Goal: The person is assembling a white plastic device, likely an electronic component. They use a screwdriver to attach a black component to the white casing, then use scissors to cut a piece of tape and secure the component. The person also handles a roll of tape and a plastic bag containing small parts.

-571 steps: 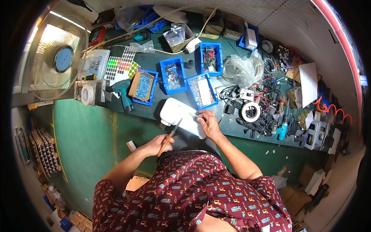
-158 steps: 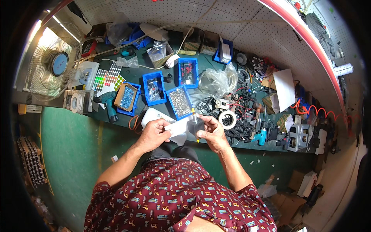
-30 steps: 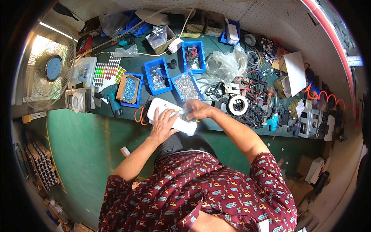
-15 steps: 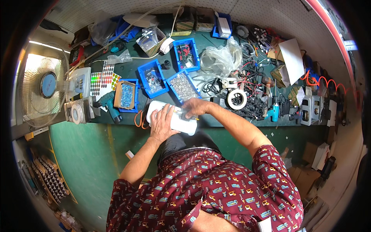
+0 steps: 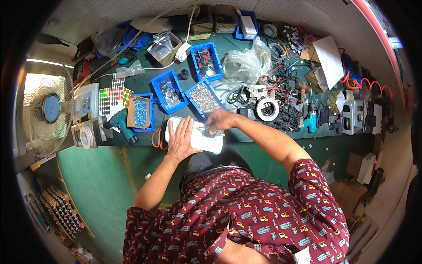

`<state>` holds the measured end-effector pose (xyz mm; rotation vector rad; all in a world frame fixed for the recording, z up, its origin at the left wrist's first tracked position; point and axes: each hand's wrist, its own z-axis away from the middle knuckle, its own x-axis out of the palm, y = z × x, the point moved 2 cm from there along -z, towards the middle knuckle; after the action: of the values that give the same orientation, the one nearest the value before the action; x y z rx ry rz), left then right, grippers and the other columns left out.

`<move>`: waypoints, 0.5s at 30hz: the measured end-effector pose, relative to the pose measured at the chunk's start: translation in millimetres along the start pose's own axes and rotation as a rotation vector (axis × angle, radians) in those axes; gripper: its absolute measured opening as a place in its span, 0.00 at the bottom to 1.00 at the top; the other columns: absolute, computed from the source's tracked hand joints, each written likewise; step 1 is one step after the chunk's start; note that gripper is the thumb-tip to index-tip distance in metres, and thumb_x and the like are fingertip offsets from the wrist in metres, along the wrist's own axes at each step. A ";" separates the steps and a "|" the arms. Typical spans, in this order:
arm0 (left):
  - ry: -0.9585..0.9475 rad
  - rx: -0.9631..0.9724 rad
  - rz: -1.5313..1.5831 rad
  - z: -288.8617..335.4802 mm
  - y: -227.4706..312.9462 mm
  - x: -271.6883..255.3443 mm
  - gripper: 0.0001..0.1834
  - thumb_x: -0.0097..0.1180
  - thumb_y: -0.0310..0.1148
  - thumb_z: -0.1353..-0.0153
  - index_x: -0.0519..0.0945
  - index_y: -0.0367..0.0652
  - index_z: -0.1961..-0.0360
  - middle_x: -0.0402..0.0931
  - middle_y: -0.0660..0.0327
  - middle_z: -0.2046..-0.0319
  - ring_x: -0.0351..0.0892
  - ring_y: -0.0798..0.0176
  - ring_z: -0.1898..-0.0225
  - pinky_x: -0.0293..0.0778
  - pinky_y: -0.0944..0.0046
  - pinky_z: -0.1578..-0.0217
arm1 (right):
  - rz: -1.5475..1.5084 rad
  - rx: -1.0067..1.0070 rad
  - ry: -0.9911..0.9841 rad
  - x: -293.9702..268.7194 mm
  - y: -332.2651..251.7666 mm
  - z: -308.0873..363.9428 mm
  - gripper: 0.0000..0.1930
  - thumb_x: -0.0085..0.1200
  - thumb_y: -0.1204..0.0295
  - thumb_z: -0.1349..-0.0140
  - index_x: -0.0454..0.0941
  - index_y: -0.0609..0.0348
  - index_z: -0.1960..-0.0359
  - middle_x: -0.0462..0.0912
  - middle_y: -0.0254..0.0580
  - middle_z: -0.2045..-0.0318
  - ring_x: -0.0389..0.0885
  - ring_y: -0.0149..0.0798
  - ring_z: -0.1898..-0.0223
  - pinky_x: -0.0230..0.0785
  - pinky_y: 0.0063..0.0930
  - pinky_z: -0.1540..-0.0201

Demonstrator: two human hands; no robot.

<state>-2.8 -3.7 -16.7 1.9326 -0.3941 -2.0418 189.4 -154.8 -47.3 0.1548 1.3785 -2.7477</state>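
Note:
A white oblong plastic housing (image 5: 203, 141) lies flat at the front edge of the green workbench (image 5: 145, 83). My left hand (image 5: 180, 140) rests palm down on its left half, fingers spread. My right hand (image 5: 216, 121) is at the housing's upper right edge, fingers pinched on a small metal part with a yellow tip (image 5: 206, 130); what the part is I cannot tell. Just behind my right hand stands a blue bin of small silver screws (image 5: 203, 97).
More blue bins (image 5: 169, 90) (image 5: 205, 60) (image 5: 140, 112) hold small parts. A teal cordless driver (image 5: 121, 125) lies left of the housing, a tape roll (image 5: 267, 108) and tangled wires (image 5: 285, 97) to the right. A fan (image 5: 48, 110) stands at far left.
Over the last second my left hand stayed pressed on the housing; my right hand shifted slightly along its upper edge. Five seconds ago both hands held the housing up off the bench.

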 end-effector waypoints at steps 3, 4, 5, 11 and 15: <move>-0.023 -0.018 -0.002 -1.4 1.2 -0.2 0.75 0.81 0.58 0.72 0.53 0.36 0.25 0.57 0.50 0.27 0.56 0.49 0.26 0.35 0.27 0.27 | 0.006 0.015 0.001 -0.6 -3.0 2.1 0.23 0.75 0.69 0.53 0.85 0.65 0.54 0.88 0.47 0.60 0.85 0.43 0.57 0.76 0.36 0.52; -0.029 -0.024 0.001 -1.7 1.6 -0.3 0.75 0.81 0.58 0.72 0.53 0.36 0.25 0.57 0.50 0.27 0.56 0.49 0.26 0.35 0.27 0.27 | 0.012 0.018 0.011 -0.6 -4.7 2.9 0.23 0.75 0.69 0.53 0.84 0.65 0.54 0.88 0.48 0.60 0.85 0.44 0.57 0.76 0.36 0.53; -0.030 -0.021 -0.003 -1.9 2.0 -0.7 0.75 0.81 0.58 0.72 0.52 0.36 0.25 0.58 0.50 0.27 0.56 0.49 0.26 0.34 0.27 0.27 | 0.045 0.013 0.032 -0.4 -4.3 2.0 0.23 0.76 0.70 0.54 0.84 0.65 0.56 0.88 0.46 0.62 0.85 0.42 0.59 0.76 0.35 0.54; -0.022 -0.014 -0.008 -2.1 2.1 1.0 0.76 0.81 0.57 0.72 0.52 0.37 0.25 0.58 0.50 0.27 0.57 0.49 0.26 0.32 0.27 0.27 | 0.116 0.028 0.058 -3.0 -3.9 -1.9 0.26 0.79 0.68 0.57 0.82 0.66 0.56 0.88 0.46 0.63 0.85 0.41 0.60 0.77 0.34 0.56; -0.002 0.009 -0.001 -2.0 2.6 1.9 0.74 0.82 0.57 0.72 0.53 0.43 0.24 0.60 0.51 0.28 0.58 0.49 0.27 0.32 0.26 0.27 | 0.135 0.023 0.043 -4.3 -3.7 -4.1 0.29 0.80 0.67 0.57 0.81 0.67 0.54 0.87 0.46 0.62 0.85 0.42 0.59 0.77 0.35 0.55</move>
<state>-0.8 -6.8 -17.5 1.9362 -0.4037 -2.0466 193.5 -149.2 -46.3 0.2991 1.2949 -2.6651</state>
